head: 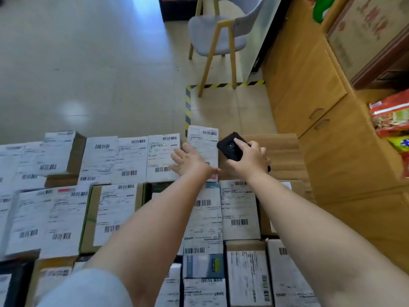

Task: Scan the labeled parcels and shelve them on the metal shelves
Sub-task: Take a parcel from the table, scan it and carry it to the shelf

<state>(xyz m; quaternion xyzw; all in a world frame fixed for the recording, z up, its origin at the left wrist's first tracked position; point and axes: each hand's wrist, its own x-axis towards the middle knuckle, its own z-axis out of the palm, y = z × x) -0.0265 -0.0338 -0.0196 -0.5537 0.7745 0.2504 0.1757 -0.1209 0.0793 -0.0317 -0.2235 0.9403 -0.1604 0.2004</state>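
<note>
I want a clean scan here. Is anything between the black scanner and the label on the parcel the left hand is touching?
Nothing visible. The right hand holds the scanner just beside the label, and the left hand rests on the parcel's lower left part, off to the side.

Pale glossy floor tiles (pixel 88 63) stretch away, catching a bluish glare of daylight near the far side and a soft round reflection closer in. A grey chair (pixel 218 34) on yellow wooden legs stands inside a corner marked with black-and-yellow hazard tape (pixel 188 103). Along the right runs a light wood cabinet (pixel 309 91) with curved handles, bright snack packets (pixel 391 116) stacked beyond it.
</note>
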